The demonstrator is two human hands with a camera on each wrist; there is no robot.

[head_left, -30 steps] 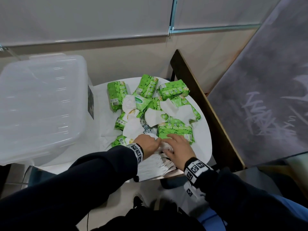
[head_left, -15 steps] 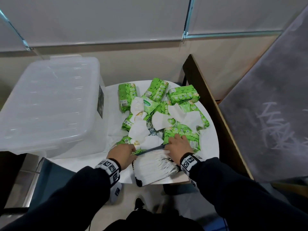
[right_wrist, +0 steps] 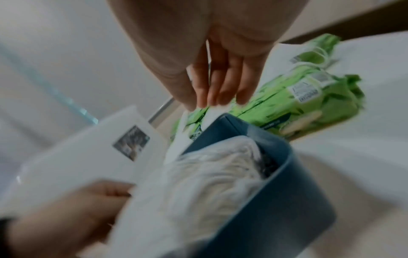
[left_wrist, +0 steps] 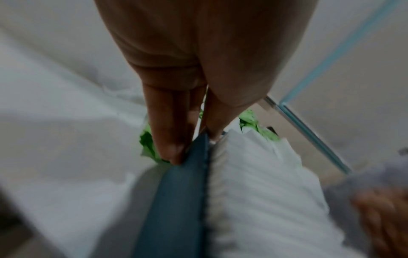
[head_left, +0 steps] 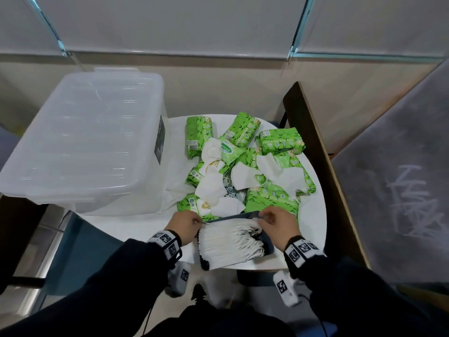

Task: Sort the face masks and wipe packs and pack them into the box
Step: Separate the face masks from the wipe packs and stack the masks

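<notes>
Head view: white face masks stand packed in a dark box.

Wipe packs glossy plastic; lidded bin translucent plastic; masks matt.

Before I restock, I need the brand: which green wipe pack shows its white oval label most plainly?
The wipe pack lying just right of the leftmost upright pack; its white oval label faces up, beside a loose face mask.
</notes>
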